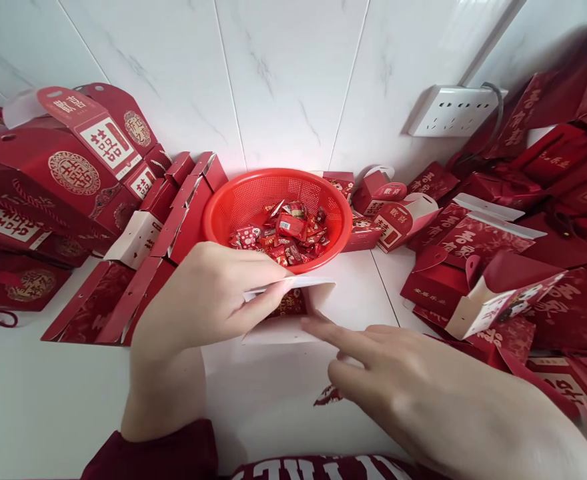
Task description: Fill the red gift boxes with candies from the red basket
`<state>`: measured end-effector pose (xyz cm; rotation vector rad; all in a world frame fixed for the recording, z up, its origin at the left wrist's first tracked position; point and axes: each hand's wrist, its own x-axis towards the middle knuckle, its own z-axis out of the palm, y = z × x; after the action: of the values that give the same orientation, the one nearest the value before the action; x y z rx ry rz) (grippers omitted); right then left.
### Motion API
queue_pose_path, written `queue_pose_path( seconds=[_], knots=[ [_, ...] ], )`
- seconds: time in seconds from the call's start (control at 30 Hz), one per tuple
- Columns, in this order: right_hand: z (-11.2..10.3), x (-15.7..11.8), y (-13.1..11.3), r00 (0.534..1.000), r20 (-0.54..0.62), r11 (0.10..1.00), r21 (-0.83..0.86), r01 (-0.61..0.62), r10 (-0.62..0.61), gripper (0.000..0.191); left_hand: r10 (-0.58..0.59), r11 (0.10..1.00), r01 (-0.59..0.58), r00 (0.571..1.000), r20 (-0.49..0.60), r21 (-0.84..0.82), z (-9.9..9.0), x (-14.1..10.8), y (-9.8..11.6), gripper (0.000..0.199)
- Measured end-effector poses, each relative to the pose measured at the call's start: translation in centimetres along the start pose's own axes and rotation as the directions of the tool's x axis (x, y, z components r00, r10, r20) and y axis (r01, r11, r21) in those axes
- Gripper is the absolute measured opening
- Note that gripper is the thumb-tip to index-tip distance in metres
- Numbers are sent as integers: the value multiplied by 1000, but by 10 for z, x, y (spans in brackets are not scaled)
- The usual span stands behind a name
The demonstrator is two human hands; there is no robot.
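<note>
Between my hands a small paper gift box (322, 298) stands with its top open, showing white inner flaps. Something red with gold print, perhaps wrapped candy (289, 305), lies inside it. My left hand (218, 287) pinches the far flap of the box between thumb and fingers. From the right, my right hand (398, 373) reaches in with the index finger stretched out, its tip at the near flap. The other fingers are bent loosely, gripping nothing. Just beyond is a red plastic basket (283, 175) with wrapped candies (288, 230) in its bottom.
Flat, folded red boxes (146, 287) lean in a row left of the basket. Larger gift boxes (76, 170) stand farther left. Many red boxes (466, 243) crowd the right side, below a power strip (448, 110) on the tiled wall. A red wrapper (327, 396) lies near my right hand.
</note>
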<state>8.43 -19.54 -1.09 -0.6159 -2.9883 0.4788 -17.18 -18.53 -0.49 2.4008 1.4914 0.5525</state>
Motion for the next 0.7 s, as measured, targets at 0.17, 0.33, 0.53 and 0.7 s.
queue_pose_path(
  seconds=[0.17, 0.33, 0.53, 0.7],
  knots=[
    [-15, 0, 24, 980, -197, 991, 129, 20, 6, 23, 30, 998, -46, 962, 273, 53, 13, 21, -2, 39],
    [-21, 4, 39, 846, -524, 989, 143, -27, 99, 10, -132, 991, 126, 937, 324, 41, 23, 34, -8, 37],
    [-14, 23, 47, 811, -585, 992, 112, 50, 25, 10, -158, 966, 218, 924, 347, -141, 19, 30, -7, 33],
    [-4, 41, 49, 857, -512, 993, 64, 98, -51, 17, -160, 970, 213, 923, 349, -116, 18, 32, -17, 42]
  ],
)
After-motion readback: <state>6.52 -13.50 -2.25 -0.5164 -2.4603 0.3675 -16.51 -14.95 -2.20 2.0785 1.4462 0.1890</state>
